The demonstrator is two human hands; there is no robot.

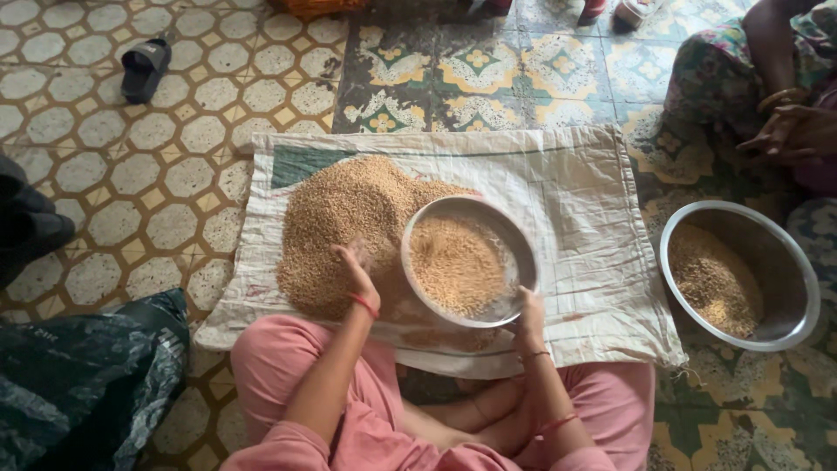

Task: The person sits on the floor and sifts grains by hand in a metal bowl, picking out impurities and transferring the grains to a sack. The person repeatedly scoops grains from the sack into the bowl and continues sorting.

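Grain heap (336,227) spreads over the left half of the white sack cloth (593,201), and most of it is still lying there. The round metal pan (523,253) sits tilted at the heap's right edge, already carrying a good layer of grain, so I'd judge the work well begun but with plenty left on the cloth. The left hand (359,272) is down in the heap just beside the pan's left rim, fingers spread loosely and pressed into the kernels, grasping nothing solid as far as I can tell. The right hand (527,318) is clamped on the pan's near rim, fingers curled round the edge. To the right of the pan, off the cloth, a big steel bowl (798,262) holds more grain. Beyond that bowl, another person's clasped hands (789,131) rest idle.
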